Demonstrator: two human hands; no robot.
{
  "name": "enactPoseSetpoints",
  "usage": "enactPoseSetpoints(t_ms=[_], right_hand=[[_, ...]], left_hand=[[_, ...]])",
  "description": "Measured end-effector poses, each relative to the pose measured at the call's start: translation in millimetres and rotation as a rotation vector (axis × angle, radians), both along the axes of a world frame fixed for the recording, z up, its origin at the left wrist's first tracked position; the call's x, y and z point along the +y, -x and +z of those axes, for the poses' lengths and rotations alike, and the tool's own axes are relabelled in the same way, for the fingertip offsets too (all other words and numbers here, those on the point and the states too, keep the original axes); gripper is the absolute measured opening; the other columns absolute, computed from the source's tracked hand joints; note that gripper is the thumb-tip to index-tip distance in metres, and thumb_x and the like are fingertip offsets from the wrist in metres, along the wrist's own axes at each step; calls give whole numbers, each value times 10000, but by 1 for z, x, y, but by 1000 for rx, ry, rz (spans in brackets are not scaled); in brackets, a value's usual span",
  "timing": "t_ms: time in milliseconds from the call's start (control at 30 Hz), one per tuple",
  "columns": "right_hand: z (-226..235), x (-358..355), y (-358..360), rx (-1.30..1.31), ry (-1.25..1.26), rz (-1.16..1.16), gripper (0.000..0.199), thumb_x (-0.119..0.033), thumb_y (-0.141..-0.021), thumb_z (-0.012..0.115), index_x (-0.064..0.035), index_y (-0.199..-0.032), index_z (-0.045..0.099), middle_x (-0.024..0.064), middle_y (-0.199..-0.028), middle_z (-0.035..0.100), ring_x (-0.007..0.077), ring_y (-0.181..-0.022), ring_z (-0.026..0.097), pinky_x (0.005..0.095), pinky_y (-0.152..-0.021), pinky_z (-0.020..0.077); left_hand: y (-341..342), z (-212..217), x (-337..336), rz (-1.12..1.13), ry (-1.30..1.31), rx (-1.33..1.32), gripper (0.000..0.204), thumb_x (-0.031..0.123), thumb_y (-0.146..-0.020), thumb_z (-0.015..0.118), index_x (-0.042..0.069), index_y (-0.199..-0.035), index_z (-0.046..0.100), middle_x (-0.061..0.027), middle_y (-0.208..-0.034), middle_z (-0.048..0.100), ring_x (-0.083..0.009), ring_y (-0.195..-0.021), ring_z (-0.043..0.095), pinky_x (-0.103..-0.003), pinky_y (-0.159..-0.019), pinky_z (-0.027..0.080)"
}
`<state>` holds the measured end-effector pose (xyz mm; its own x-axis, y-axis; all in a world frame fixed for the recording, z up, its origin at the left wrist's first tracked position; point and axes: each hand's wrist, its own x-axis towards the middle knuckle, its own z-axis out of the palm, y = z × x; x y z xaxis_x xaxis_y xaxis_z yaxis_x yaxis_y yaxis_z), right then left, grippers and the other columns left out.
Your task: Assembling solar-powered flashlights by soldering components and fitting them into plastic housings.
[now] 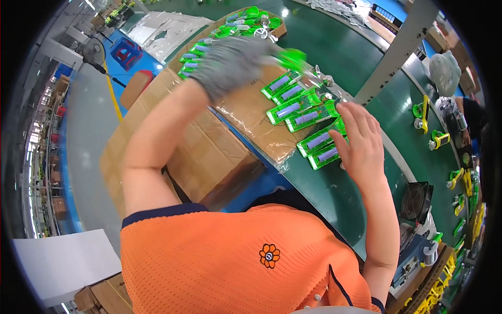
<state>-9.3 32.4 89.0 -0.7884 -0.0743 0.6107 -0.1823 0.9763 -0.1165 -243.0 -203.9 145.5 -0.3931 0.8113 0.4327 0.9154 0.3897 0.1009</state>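
My left hand (230, 65), in a grey glove, reaches across the cardboard and is smeared by motion. At its fingertips a green plastic housing (293, 59) is blurred along with it and appears held. My bare right hand (362, 141) is at the right end of a row of green housings, thumb and fingers apart. Its thumb lies beside an open green housing (317, 141) with a purple cylindrical battery; I cannot tell if it touches. Similar housings (287, 111) with batteries and circuit boards lie in pairs on the cardboard sheet (243, 118). Silver lamp-head parts (327, 80) sit at their far ends.
A cardboard box (209, 154) stands left of the green table (334, 191). More green parts (251, 23) are heaped in a tray at the far end. A metal post (392, 63) rises at the right. Beyond it are yellow lamps (424, 112), a black fan (417, 201) and another person (473, 118).
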Motion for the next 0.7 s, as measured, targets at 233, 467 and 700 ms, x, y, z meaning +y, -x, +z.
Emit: enactPoseSetpoints(t_ms=[233, 467, 700], right_hand=[[-57, 42, -27, -507, 66, 3, 839, -265, -705, 901, -131, -1453, 547, 103, -1550, 495, 311, -1490, 407, 600, -1184, 340], [-75, 50, -33, -532, 110, 28, 735, -141, -749, 843, -106, -1417, 538, 105, -1480, 535, 291, -1438, 471, 583, -1165, 374], [-88, 47, -32, -375, 80, 54, 468, 2, -748, 679, -29, -1210, 607, 163, -1402, 573, 355, -1361, 523, 461, -1051, 483]], left_hand=[[123, -40, -155, 434, 280, -34, 490, 123, -873, 723, 132, -1354, 628, -166, -1325, 677, -363, -1230, 642, -432, -1029, 529], [136, -70, -169, 515, 404, -100, 424, 35, -915, 644, 124, -1329, 658, -194, -1278, 701, -381, -1178, 673, -447, -979, 543], [134, -73, -152, 474, 551, 70, 332, 134, -955, 527, 126, -1271, 631, -201, -1362, 631, -407, -1193, 641, -495, -969, 527]])
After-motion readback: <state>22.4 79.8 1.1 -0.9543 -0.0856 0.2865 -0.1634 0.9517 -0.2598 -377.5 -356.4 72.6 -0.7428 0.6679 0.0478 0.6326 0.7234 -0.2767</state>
